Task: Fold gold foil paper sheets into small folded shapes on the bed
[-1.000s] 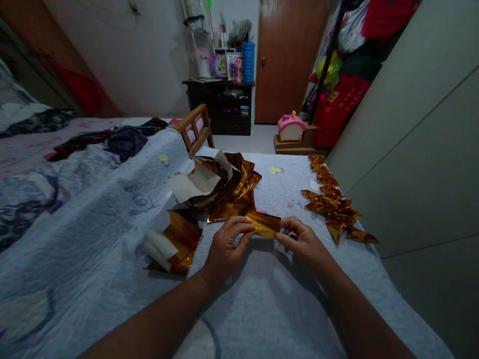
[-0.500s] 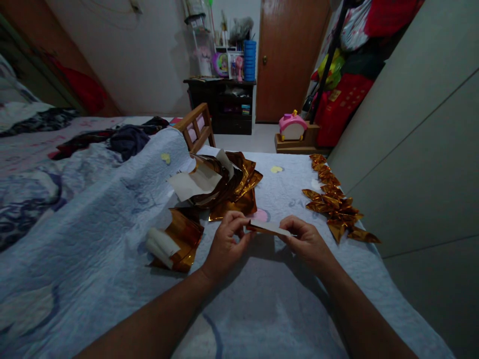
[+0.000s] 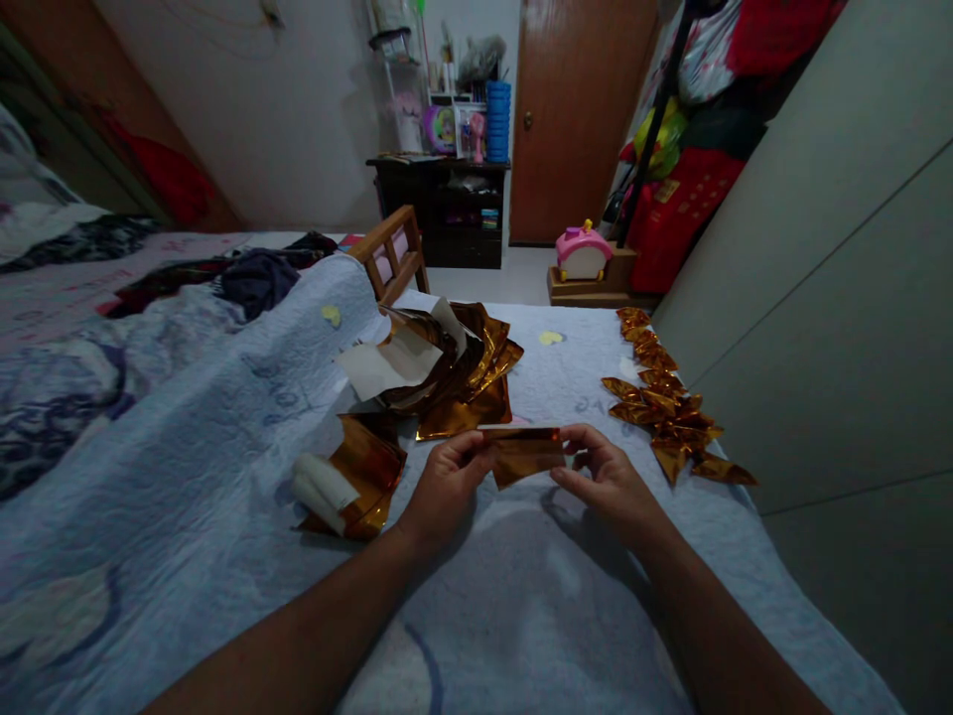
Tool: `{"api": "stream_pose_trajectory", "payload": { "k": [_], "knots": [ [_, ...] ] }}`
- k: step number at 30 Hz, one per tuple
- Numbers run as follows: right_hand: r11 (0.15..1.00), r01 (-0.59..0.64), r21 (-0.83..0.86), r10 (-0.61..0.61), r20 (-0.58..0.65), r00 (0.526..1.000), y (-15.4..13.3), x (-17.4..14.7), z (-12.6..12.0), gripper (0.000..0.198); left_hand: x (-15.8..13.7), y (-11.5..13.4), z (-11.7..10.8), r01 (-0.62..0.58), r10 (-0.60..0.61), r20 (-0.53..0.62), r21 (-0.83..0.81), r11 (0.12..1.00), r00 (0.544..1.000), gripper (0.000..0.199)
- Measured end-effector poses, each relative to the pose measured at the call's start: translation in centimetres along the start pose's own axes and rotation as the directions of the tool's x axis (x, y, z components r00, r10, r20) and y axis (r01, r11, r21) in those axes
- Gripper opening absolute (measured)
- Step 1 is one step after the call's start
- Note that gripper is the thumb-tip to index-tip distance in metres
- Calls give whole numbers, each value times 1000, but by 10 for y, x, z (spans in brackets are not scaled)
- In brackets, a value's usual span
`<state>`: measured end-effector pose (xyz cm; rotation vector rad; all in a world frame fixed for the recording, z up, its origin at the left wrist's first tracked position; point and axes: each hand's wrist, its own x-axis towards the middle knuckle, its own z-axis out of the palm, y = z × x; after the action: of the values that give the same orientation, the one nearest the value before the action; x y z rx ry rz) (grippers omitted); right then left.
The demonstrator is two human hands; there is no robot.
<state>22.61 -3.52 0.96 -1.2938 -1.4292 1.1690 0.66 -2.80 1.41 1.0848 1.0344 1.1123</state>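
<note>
A folded sheet of gold foil paper (image 3: 528, 455) is held up between my two hands, its shiny side facing me and a pale edge along the top. My left hand (image 3: 451, 482) pinches its left end between thumb and fingers. At the right end, my right hand (image 3: 607, 482) has its fingertips on the upper corner and its thumb by the lower edge. Just beyond lies a fanned stack of gold foil sheets (image 3: 487, 362) with white backs. Left of my left hand is a smaller curled pile of gold paper (image 3: 372, 477). Folded gold paper pieces (image 3: 674, 412) are heaped to the right.
Everything lies on a bed with a light blue quilted cover (image 3: 483, 616). A wooden bed rail (image 3: 387, 253) stands at the far left corner, and a pale cabinet (image 3: 841, 328) flanks the right edge. A pink toy case (image 3: 582, 253) sits past the foot.
The foil paper has tipped, so its gold face shows instead of its pale side. My right hand's fingers have shifted to its upper right corner.
</note>
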Motion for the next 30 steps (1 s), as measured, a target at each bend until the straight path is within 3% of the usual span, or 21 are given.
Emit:
{"api": "stream_pose_trajectory", "payload": {
  "k": [3, 6, 12, 18, 21, 25, 30],
  "knots": [
    [1000, 18, 22, -19, 64, 998, 4, 1, -1, 45, 3, -3, 0, 121, -136, -55, -216, 969, 989, 30],
    [991, -22, 135, -3, 177, 984, 5, 1, 3, 52, 3, -4, 0, 194, -200, 16, -322, 927, 980, 35],
    [942, -96, 321, 9, 260, 965, -4, -2, 18, 47, -2, -5, 8, 242, -219, 129, -210, 947, 967, 35],
    [891, -111, 439, -43, 325, 945, -15, -8, 25, 51, -6, -8, 15, 174, -159, 127, -119, 978, 979, 33],
    [884, -118, 453, -15, 279, 960, -16, -10, 28, 46, -8, -7, 19, 150, -141, 108, -74, 986, 984, 32],
    [906, -77, 416, 43, 90, 995, -11, -8, 33, 31, -12, -11, 23, 122, -119, 188, 1, 993, 975, 31],
    [913, 21, 407, -14, -20, 1000, -4, -2, 29, 24, -10, -16, 21, -43, 11, 261, 120, 992, 965, 26]
  ]
}}
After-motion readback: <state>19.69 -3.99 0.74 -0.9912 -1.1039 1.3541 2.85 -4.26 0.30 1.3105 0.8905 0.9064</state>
